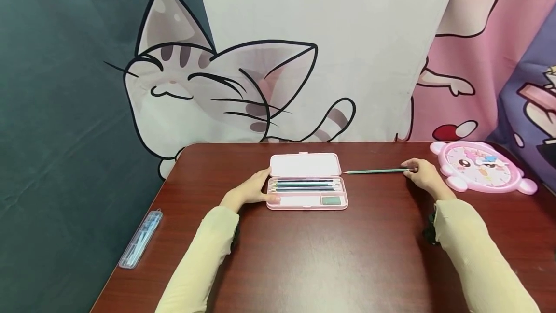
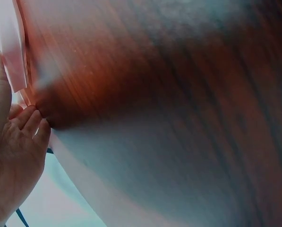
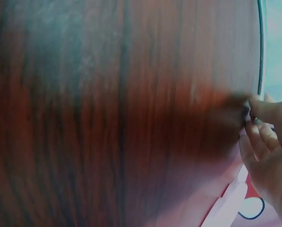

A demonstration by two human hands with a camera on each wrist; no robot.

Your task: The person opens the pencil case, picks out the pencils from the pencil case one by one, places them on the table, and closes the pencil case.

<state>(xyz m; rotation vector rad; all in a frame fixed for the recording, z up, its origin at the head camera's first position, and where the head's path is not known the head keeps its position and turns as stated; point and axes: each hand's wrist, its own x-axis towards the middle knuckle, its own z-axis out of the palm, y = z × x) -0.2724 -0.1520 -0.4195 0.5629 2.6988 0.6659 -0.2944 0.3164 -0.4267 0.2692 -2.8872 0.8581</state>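
Observation:
A pink pencil case (image 1: pixel 307 208) lies with its lid (image 1: pixel 305 165) folded back on the brown table. Several pencils (image 1: pixel 306 185) lie side by side in its back compartment, and a green eraser (image 1: pixel 331 200) sits at the front right. My left hand (image 1: pixel 251 189) grips the case at its left end, thumb over the front corner and fingers by the lid. To the right, my right hand (image 1: pixel 423 175) pinches the dark end of a green pencil (image 1: pixel 373 171), whose tip points left toward the case. In the right wrist view, thumb and fingertips (image 3: pixel 255 109) meet at the table.
A pink animal-shaped clock (image 1: pixel 482 165) lies at the right back, just beyond my right hand. Near the left edge is a clear plastic box (image 1: pixel 141 239) with slim items inside. Behind the table (image 1: pixel 330 264) hangs a cartoon cat curtain (image 1: pixel 278 86).

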